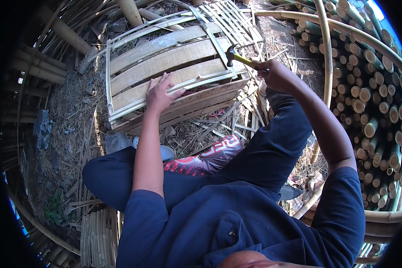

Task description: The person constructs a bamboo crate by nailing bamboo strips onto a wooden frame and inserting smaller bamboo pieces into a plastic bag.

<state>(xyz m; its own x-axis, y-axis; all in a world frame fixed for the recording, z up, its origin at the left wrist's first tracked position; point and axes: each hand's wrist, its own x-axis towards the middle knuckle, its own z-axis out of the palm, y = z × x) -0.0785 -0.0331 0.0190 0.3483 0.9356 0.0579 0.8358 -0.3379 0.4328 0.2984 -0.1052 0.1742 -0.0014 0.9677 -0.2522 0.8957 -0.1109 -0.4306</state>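
A wooden slatted crate (165, 62) stands on the ground before me, with gaps between its top boards and thin strips along its edges. My left hand (160, 94) rests on the near top edge of the crate, fingers spread over the front board and strip. My right hand (272, 73) grips a claw hammer (241, 59) by its yellow and black handle. The dark hammer head is over the right end of the crate, close to its edge strip; whether it touches cannot be made out. No nail shows clearly.
Cut bamboo poles (370, 94) are stacked at the right behind a curved bamboo rail (327, 49). A slatted panel (232, 22) lies beyond the crate. Bundled bamboo strips (98, 236) lie at lower left. Straw and split pieces litter the ground around my folded legs.
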